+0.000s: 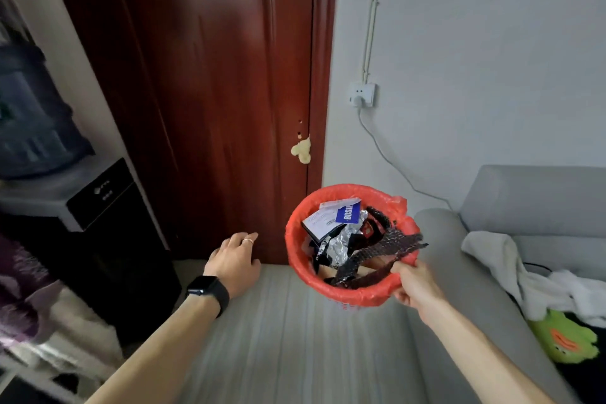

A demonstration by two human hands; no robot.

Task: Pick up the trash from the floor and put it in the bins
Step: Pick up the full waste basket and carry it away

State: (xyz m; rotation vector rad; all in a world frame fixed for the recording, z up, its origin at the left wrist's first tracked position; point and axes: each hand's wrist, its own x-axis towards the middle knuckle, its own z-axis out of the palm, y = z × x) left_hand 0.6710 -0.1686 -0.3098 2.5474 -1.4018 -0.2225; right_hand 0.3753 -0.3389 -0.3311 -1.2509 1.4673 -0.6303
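A round bin with a red liner [296,259] is held up above the grey sofa, near the dark red door. It holds several pieces of trash: white and blue paper tags [337,215], a silver foil wrapper [339,244] and black mesh strips [390,246] that hang over the near rim. My right hand [414,285] grips the near right rim of the bin, fingers curled round it. My left hand [234,259], with a black watch on the wrist, hovers to the left of the bin with relaxed fingers and holds nothing.
A grey sofa [295,338] fills the foreground, its arm and backrest at the right with a white cloth [501,259] and a green plush toy [564,338]. A water dispenser [82,200] stands at the left. A wall socket and cable [362,93] are on the wall behind.
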